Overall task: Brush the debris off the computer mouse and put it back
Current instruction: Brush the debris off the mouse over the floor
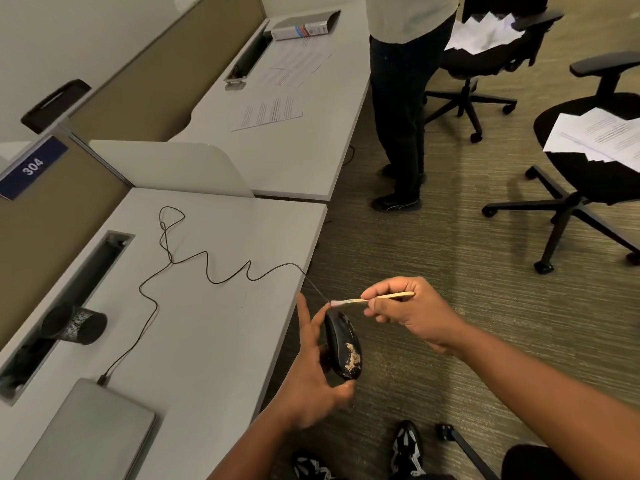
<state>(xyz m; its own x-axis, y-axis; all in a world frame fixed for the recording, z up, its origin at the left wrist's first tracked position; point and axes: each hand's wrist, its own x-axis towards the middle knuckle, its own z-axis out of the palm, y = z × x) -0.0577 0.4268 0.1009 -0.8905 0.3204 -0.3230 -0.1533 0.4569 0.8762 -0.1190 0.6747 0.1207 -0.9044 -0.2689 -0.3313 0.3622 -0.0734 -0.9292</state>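
— Beside the desk (221, 334) edge, what's hard to see?
— The left hand (311, 386) hides the mouse's (343, 348) underside; thumb and fingers curl round its glossy black shell, held off the desk.
— Any writing?
— A blue sign (33, 167) reads 304.
— Textures?
— Tan crumbs speckle the mouse's rear. The right hand (412, 313) pinches a thin wooden-handled brush (372, 299), bristles at the mouse's front.

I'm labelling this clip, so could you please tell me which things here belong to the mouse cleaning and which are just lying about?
In the job: mouse in the left hand; brush in the right hand; debris.

Lying about: laptop, pen cup, papers, binder, chairs.
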